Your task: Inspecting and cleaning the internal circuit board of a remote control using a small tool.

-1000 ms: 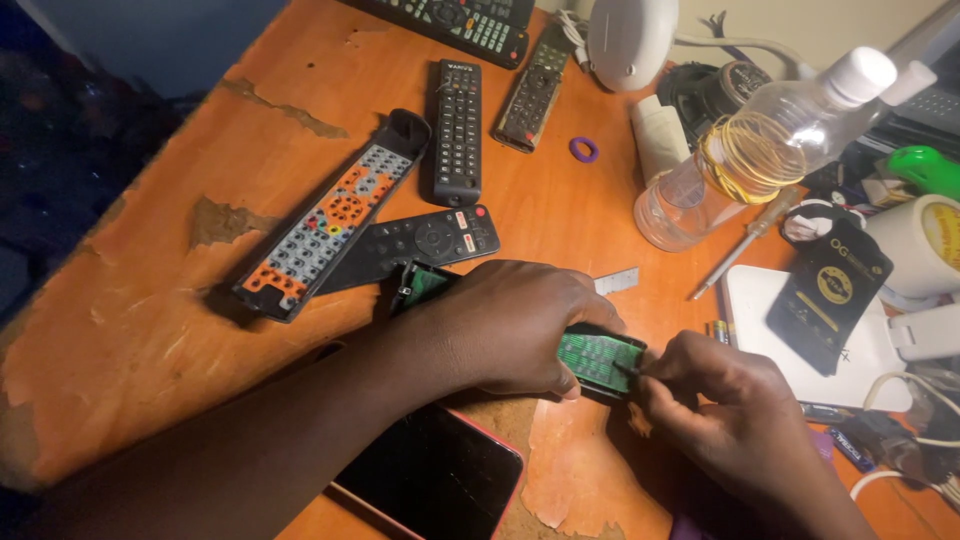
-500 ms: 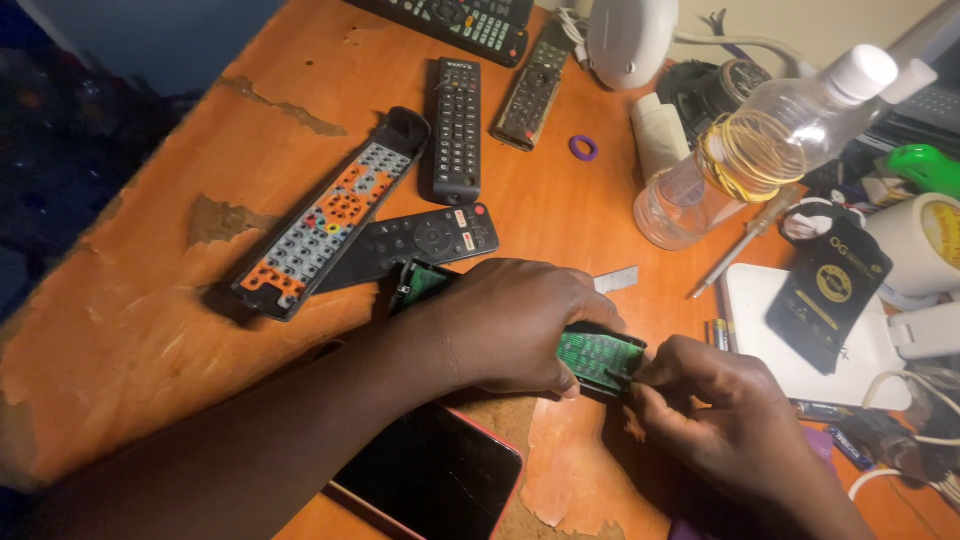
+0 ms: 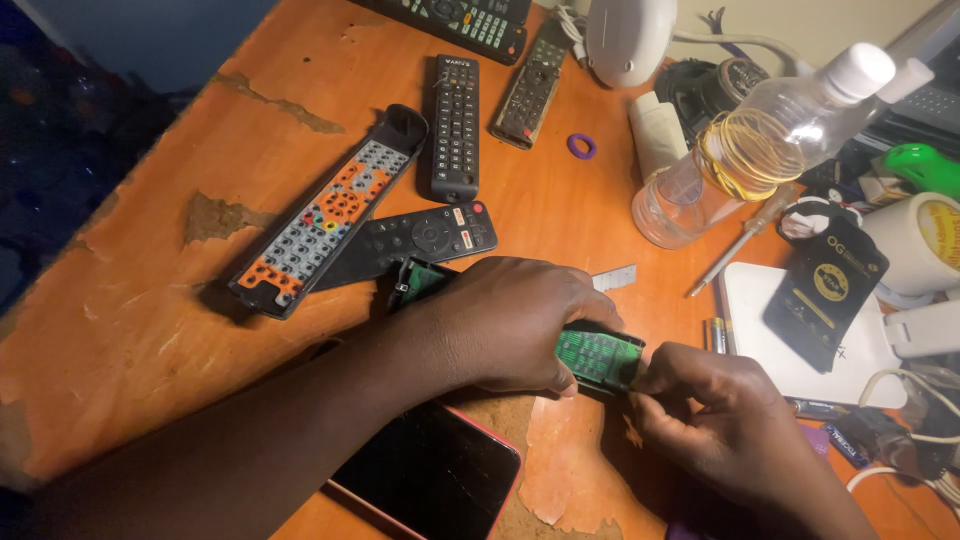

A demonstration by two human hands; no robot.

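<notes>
My left hand [image 3: 515, 325] lies over an opened remote control and presses it onto the orange table [image 3: 150, 310]. The remote's green circuit board [image 3: 598, 357] shows at the right end, and another green part [image 3: 418, 283] sticks out at the left end. My right hand [image 3: 715, 420] pinches the right edge of the board with its fingertips. Whether it holds a small tool there I cannot tell. The middle of the remote is hidden under my left hand.
An open remote with a grey and orange keypad [image 3: 325, 215], a small black remote [image 3: 415, 240] and other black remotes [image 3: 455, 125] lie at the back. A clear bottle [image 3: 760, 150], screwdriver [image 3: 740, 245], razor blade [image 3: 613, 277], white box [image 3: 790, 330] and phone [image 3: 430, 480] surround my hands.
Almost nothing has moved. My right hand's fingers have shifted slightly at the board's right edge; my left hand stays pressed on the remote.
</notes>
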